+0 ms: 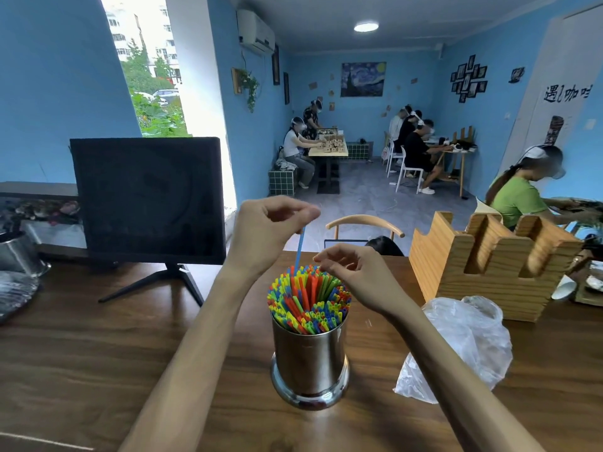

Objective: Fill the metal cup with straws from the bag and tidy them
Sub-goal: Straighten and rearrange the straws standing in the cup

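Pinched between the left hand's (272, 223) thumb and fingertips, one blue straw (300, 247) stands raised above the straws (308, 296) packed in the metal cup (310, 357).

Its lower end disappears among the coloured tips, so how deep it sits cannot be told. Curled loosely, the right hand (350, 272) touches the straw tips at the cup's far right rim; whether it nips one is hard to make out. Standing on the wooden table (98, 353), the cup has the crumpled clear plastic bag (463, 340) just beside it on the right, partly hidden by the right forearm. Black Chinese characters mark the far right wall (566, 93), only partly legible.
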A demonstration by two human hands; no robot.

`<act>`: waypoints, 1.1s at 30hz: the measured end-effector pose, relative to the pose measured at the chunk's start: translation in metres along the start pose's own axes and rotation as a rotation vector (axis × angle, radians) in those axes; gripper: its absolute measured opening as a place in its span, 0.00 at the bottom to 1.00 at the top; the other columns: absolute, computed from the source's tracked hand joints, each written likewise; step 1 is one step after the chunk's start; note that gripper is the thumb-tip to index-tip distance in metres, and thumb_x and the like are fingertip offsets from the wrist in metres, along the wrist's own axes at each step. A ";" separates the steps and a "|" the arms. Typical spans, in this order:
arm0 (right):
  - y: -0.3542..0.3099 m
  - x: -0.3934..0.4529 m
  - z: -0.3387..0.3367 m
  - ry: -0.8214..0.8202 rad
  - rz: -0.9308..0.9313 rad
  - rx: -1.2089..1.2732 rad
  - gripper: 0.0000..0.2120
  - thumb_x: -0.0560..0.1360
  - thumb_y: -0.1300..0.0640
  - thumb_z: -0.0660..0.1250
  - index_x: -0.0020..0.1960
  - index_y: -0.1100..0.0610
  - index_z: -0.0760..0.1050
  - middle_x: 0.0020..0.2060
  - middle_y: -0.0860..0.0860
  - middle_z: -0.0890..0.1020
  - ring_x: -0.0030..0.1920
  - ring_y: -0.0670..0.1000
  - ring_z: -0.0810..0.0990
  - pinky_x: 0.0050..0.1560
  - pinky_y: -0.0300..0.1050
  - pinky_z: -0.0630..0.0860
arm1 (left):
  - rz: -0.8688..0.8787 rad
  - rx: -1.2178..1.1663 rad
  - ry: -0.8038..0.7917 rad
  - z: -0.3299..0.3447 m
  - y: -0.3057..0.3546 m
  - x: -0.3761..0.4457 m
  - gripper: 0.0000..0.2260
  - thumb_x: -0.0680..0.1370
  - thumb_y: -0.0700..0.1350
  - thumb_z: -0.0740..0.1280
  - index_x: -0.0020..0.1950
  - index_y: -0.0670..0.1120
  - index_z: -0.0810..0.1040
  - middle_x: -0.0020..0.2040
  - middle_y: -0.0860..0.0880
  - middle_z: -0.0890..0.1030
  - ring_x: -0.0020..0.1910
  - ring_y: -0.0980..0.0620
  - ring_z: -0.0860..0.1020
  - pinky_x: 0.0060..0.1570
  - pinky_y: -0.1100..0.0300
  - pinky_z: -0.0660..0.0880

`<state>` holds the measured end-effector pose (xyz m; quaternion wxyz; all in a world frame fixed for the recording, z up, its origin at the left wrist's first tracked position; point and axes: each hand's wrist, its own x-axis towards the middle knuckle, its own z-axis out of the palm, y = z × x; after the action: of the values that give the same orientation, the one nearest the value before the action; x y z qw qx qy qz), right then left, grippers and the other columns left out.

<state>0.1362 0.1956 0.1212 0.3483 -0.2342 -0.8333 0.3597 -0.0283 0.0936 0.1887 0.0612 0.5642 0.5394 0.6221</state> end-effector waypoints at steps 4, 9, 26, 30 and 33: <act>-0.021 0.003 0.003 -0.091 0.156 0.517 0.16 0.84 0.47 0.61 0.63 0.55 0.80 0.46 0.53 0.88 0.43 0.53 0.87 0.42 0.37 0.80 | 0.033 -0.184 -0.146 -0.008 0.031 -0.010 0.04 0.77 0.44 0.76 0.48 0.53 0.88 0.38 0.49 0.87 0.31 0.52 0.84 0.26 0.65 0.75; -0.037 0.022 -0.007 -0.003 0.309 1.103 0.18 0.83 0.52 0.63 0.67 0.63 0.75 0.53 0.54 0.87 0.44 0.51 0.88 0.40 0.41 0.83 | -0.144 -0.124 -0.445 -0.008 0.019 -0.035 0.08 0.72 0.42 0.79 0.46 0.55 0.89 0.40 0.51 0.88 0.40 0.56 0.86 0.35 0.65 0.79; -0.027 0.039 -0.011 0.177 0.192 0.724 0.21 0.79 0.56 0.72 0.69 0.52 0.70 0.48 0.54 0.87 0.39 0.55 0.87 0.37 0.43 0.82 | -0.193 -0.201 -0.461 -0.030 -0.008 -0.059 0.08 0.72 0.46 0.80 0.50 0.52 0.89 0.46 0.47 0.88 0.46 0.50 0.87 0.46 0.62 0.82; -0.017 0.034 -0.012 0.158 0.290 0.518 0.13 0.80 0.51 0.69 0.61 0.57 0.76 0.48 0.54 0.85 0.36 0.46 0.83 0.33 0.37 0.76 | -0.149 -0.506 -0.115 -0.035 -0.001 -0.053 0.07 0.72 0.49 0.75 0.48 0.52 0.89 0.41 0.47 0.87 0.36 0.53 0.84 0.33 0.64 0.78; -0.010 0.024 -0.010 -0.065 0.288 0.226 0.11 0.78 0.46 0.71 0.53 0.53 0.83 0.43 0.47 0.85 0.39 0.40 0.80 0.41 0.35 0.73 | -0.051 -0.579 0.230 -0.033 0.002 -0.037 0.07 0.75 0.55 0.76 0.47 0.53 0.88 0.36 0.52 0.83 0.33 0.56 0.77 0.29 0.65 0.74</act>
<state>0.1264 0.2090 0.1437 0.2902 -0.2986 -0.7564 0.5044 -0.0397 0.0479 0.1738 0.1736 0.4357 0.3573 0.8077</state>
